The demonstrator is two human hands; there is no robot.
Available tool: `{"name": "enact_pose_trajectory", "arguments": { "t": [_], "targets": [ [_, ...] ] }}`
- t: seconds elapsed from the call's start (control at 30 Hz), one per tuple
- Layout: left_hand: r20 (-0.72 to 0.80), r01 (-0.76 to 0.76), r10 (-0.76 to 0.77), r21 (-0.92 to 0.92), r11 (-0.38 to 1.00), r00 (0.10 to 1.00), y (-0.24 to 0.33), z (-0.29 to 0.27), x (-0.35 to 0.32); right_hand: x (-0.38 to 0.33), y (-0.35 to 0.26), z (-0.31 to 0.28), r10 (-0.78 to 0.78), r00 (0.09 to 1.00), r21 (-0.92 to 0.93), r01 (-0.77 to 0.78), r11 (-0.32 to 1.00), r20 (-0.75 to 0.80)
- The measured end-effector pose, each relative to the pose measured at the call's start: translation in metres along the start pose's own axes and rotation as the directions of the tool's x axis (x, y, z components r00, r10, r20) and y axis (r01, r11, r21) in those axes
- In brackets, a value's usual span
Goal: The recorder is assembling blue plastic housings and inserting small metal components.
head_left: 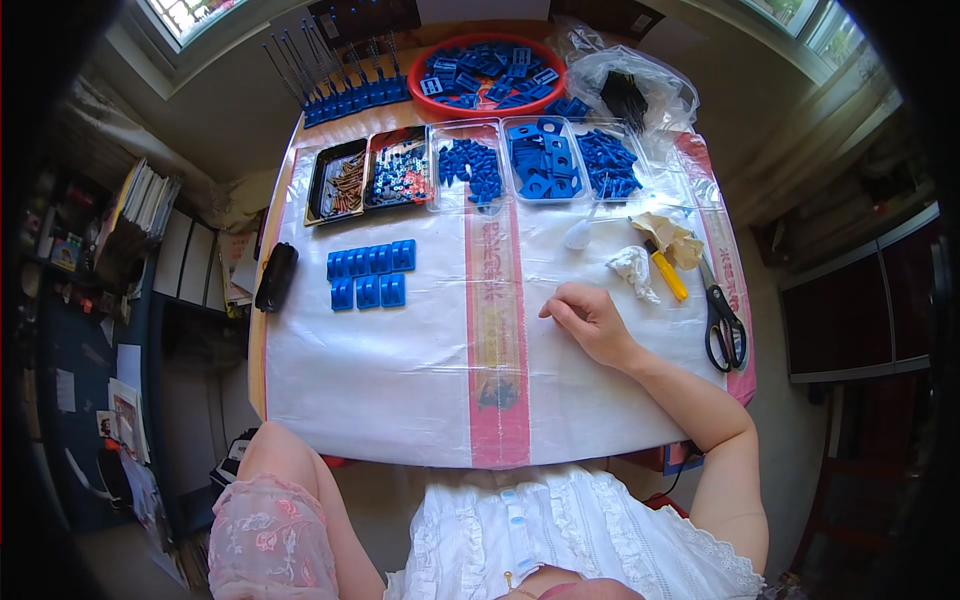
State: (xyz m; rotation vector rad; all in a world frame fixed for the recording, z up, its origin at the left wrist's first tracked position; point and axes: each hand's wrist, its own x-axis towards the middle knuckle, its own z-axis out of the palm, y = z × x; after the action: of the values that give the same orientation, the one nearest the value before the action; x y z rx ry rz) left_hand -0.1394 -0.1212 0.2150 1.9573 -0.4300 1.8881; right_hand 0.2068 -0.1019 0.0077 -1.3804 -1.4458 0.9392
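Right hand (pixel 590 320) rests on the white plastic sheet (pixel 400 370) covering the tabletop (pixel 258 340), a little right of centre. Fingers curled loosely together, knuckles up, fingertips pointing toward 10 o'clock. It grips nothing; whether a very small part sits under the fingertips cannot be told.

Left hand not in view. Only the left upper arm in a pink lace sleeve (pixel 265 540) shows at the lower left edge, below the tabletop's near edge.

Nearest things to the right hand:
- Crumpled white tissue (pixel 632 268), at 1 o'clock, near but apart from the fingers.
- Yellow-handled cutter (pixel 666 274), just past the tissue, long axis running 11 to 5 o'clock.
- Black-handled scissors (pixel 724 322), at 3 o'clock, lying near the right edge, blades pointing to 12 o'clock.
- White spoon-like scoop (pixel 581 232), at 12 o'clock.

Blue plastic blocks (pixel 370 275) lie in two rows at 9 to 10 o'clock from the right hand, well apart, across the pink centre strip (pixel 495 330). The rows run left to right. The right hand is the only hand over the sheet, so it is the nearer one to them.

Far edge: clear trays of blue parts (pixel 540 160), a black tray of brown pieces (pixel 338 180), a red bowl (pixel 490 75).
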Motion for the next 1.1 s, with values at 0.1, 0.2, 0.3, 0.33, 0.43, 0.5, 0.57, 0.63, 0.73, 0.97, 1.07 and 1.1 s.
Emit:
{"name": "enact_pose_trajectory", "arguments": {
  "t": [0.1,0.2,0.3,0.33,0.43,0.5,0.57,0.63,0.73,0.97,1.07,1.1],
  "targets": [
    [0.001,0.001,-0.001,-0.001,1.000,1.000,0.0019,0.0011,0.0007,0.0000,-0.0004,-0.0002,-0.014,1.000,0.011,0.014,1.000,-0.001],
    [-0.002,0.000,0.000,-0.004,1.000,1.000,0.0030,0.0016,0.0005,0.0006,0.0049,0.0004,-0.023,1.000,-0.024,0.023,0.999,0.004],
    [-0.002,0.000,0.000,-0.007,1.000,1.000,0.0029,0.0026,0.0014,0.0005,0.0016,0.0006,-0.039,0.999,-0.009,0.039,0.999,-0.011],
    [-0.001,0.003,-0.003,-0.008,1.000,1.000,0.0037,0.0027,0.0014,0.0004,0.0018,0.0005,-0.030,1.000,-0.013,0.030,0.999,-0.005],
    [0.000,-0.001,0.001,-0.016,1.000,1.000,0.0042,0.0036,0.0018,0.0007,0.0019,-0.0004,-0.019,1.000,-0.024,0.020,1.000,0.005],
    [-0.003,-0.004,0.004,-0.017,1.000,1.000,0.0031,0.0040,0.0012,0.0008,-0.0005,-0.0009,-0.031,1.000,-0.031,0.031,0.999,0.002],
    [-0.007,-0.006,0.006,-0.026,1.000,1.000,0.0024,0.0041,0.0011,0.0005,0.0001,0.0002,-0.024,1.000,-0.009,0.024,1.000,-0.001],
    [-0.007,-0.003,0.002,-0.033,0.999,1.000,0.0010,0.0035,0.0006,-0.0001,0.0002,-0.0004,-0.024,1.000,-0.014,0.024,1.000,0.002],
    [-0.010,-0.006,0.005,-0.043,0.999,1.000,-0.0008,0.0030,0.0013,0.0011,0.0006,-0.0013,-0.026,1.000,-0.029,0.026,0.999,0.011],
    [-0.012,-0.005,0.004,-0.060,0.998,1.000,-0.0033,0.0047,-0.0012,0.0000,0.0014,-0.0002,0.006,1.000,0.014,-0.006,1.000,0.012],
    [-0.020,-0.010,0.009,-0.073,0.997,1.000,-0.0048,0.0046,-0.0027,-0.0007,0.0038,0.0005,-0.004,1.000,0.018,0.004,1.000,0.000],
    [-0.022,-0.012,0.011,-0.071,0.997,1.000,-0.0053,0.0039,-0.0023,-0.0006,0.0044,0.0009,-0.009,1.000,0.022,0.009,1.000,-0.006]
  ]
}}
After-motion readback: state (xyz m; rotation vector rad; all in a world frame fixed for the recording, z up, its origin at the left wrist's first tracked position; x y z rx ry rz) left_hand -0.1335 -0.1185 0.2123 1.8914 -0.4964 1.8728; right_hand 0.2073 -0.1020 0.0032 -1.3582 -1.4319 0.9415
